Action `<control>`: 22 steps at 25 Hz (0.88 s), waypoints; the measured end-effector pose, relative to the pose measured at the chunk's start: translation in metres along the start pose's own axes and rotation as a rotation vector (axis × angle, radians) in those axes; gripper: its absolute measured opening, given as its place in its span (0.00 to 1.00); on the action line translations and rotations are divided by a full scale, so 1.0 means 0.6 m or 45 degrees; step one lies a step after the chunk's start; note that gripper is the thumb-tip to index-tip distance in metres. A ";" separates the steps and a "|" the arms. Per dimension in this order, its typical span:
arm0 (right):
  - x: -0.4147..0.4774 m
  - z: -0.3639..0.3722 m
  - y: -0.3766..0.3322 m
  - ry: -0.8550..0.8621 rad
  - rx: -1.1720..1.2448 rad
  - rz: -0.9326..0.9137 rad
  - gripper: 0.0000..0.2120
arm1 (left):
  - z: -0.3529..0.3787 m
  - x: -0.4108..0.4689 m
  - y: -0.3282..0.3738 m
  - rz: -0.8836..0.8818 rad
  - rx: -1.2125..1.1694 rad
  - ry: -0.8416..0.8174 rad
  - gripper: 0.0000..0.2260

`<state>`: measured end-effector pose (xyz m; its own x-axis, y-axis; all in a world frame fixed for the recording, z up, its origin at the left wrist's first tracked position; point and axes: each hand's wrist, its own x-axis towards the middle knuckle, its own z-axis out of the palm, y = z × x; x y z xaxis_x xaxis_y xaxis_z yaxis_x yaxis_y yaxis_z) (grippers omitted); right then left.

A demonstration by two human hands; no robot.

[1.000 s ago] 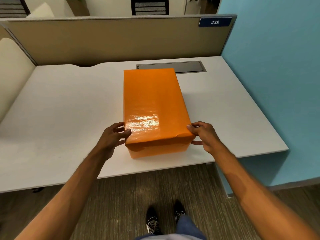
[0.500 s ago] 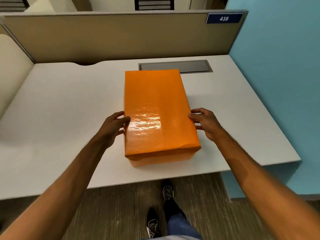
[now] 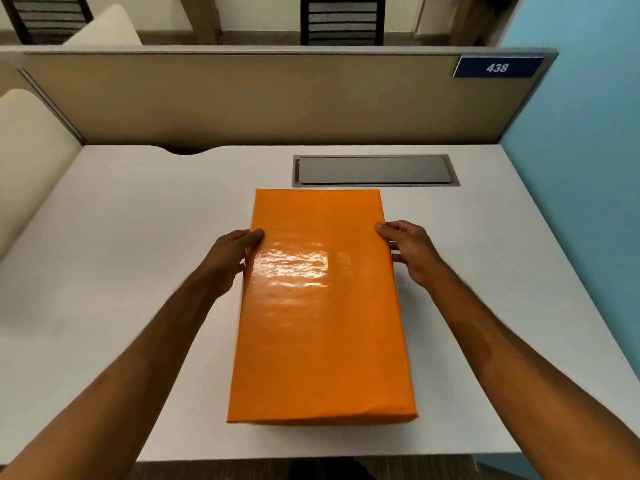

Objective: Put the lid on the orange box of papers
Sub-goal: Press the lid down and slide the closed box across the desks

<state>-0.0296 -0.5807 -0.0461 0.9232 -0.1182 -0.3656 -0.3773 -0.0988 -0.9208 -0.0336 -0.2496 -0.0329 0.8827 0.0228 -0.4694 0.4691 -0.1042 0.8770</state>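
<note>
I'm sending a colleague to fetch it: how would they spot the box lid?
On the white desk under the 438 sign, just before the grey hatch, sits a long box. The lid is its glossy orange top, the only coloured thing there.

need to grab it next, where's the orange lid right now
In the head view the orange lid sits mid-desk, just in front of the grey cable hatch.

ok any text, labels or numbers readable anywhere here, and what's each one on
"438": white digits on the blue number plate, fixed at the right end of the beige desk partition.
Orange lid between the hands: no print or label visible.
Grey cable hatch in the desk: no markings visible.
Nothing else readable.
</note>
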 end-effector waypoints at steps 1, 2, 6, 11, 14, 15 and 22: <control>0.018 0.000 -0.006 -0.008 -0.004 -0.005 0.19 | 0.001 0.015 0.008 -0.010 -0.017 0.006 0.22; 0.034 0.001 -0.013 -0.016 -0.007 -0.014 0.20 | 0.002 0.030 0.015 -0.016 -0.033 0.005 0.22; 0.084 0.003 -0.032 -0.079 0.077 -0.053 0.18 | 0.006 0.070 0.042 -0.002 -0.083 -0.037 0.21; 0.117 0.004 -0.035 -0.160 0.094 -0.035 0.21 | 0.011 0.094 0.048 0.016 0.008 -0.072 0.24; 0.123 0.006 -0.033 -0.140 0.076 -0.055 0.20 | 0.012 0.104 0.045 0.074 0.056 -0.043 0.24; 0.124 0.006 -0.032 -0.130 0.071 -0.064 0.19 | 0.011 0.107 0.044 0.086 0.071 -0.027 0.25; 0.132 0.009 -0.027 -0.066 0.028 -0.088 0.18 | 0.007 0.122 0.036 0.116 0.085 0.043 0.23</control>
<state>0.0502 -0.5833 -0.0612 0.9498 -0.0602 -0.3070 -0.3112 -0.0833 -0.9467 0.0412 -0.2543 -0.0488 0.9227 0.0438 -0.3830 0.3846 -0.1736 0.9066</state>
